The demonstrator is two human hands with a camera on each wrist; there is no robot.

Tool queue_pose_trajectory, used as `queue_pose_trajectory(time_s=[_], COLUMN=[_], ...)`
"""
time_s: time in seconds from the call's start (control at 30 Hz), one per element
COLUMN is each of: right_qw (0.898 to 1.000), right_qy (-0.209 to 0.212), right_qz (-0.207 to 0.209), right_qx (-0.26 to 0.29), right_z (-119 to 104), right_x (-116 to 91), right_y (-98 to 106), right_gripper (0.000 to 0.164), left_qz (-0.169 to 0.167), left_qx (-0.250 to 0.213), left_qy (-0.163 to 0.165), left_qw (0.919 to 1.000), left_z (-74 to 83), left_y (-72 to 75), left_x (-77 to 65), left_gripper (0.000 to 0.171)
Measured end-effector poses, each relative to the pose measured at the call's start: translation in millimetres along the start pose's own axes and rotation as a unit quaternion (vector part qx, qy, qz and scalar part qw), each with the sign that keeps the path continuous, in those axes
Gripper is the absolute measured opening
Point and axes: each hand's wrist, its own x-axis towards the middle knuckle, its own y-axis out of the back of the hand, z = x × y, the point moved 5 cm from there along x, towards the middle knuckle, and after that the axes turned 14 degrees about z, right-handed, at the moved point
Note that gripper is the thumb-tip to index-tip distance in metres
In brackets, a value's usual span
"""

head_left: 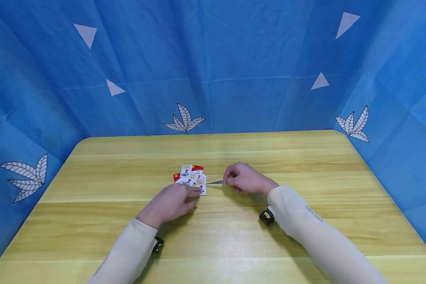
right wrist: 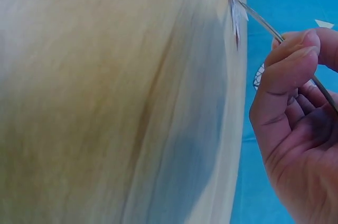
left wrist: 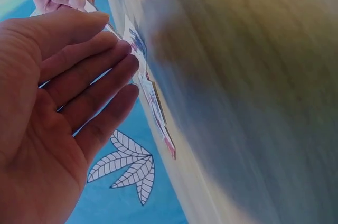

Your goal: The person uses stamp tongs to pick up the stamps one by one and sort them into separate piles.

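Note:
Several small stamps [head_left: 186, 170] lie in an overlapping pile on the table, white ones with printed pictures over red ones. My right hand [head_left: 245, 178] pinches a slim pair of metal tweezers [head_left: 215, 182] between thumb and fingers. The tips of the tweezers point left, right at the edge of the white stamp on the near right of the pile. My left hand [head_left: 172, 202] stretches over the near side of the pile, its fingertips at that same stamp. In the left wrist view the fingers [left wrist: 92, 84] are extended, the palm bare.
The wooden table [head_left: 255, 244] has rounded far corners. Blue cloth [head_left: 241, 59] with white triangles and leaf prints hangs behind it and along both sides. A small black device [head_left: 267, 217] sits at the right wrist, another [head_left: 158, 245] at the left.

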Motion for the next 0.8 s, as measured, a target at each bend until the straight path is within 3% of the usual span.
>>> queue_pose_trajectory(time_s=[0.17,0.4,0.8], right_qw=[1.0,1.0,0.999], right_qy=[0.011,0.013,0.004], right_qz=[-0.002,-0.003,-0.002], right_qx=[0.011,0.02,0.032], right_z=[-0.8,2.4,8.9], right_x=[-0.7,-1.2,-6.4], right_y=[2.1,6.1,16.8], right_gripper=[0.014,0.015,0.019], left_qz=[0.017,0.022,0.052], left_qx=[-0.014,-0.02,-0.008], left_qy=[0.001,0.054,0.012], left_qw=[0.9998,0.9981,0.9985], left_z=[-2.1,-12.6,-19.3], left_y=[4.7,14.2,17.0], left_x=[-0.3,-0.5,-1.2], left_gripper=[0.031,0.034,0.032])
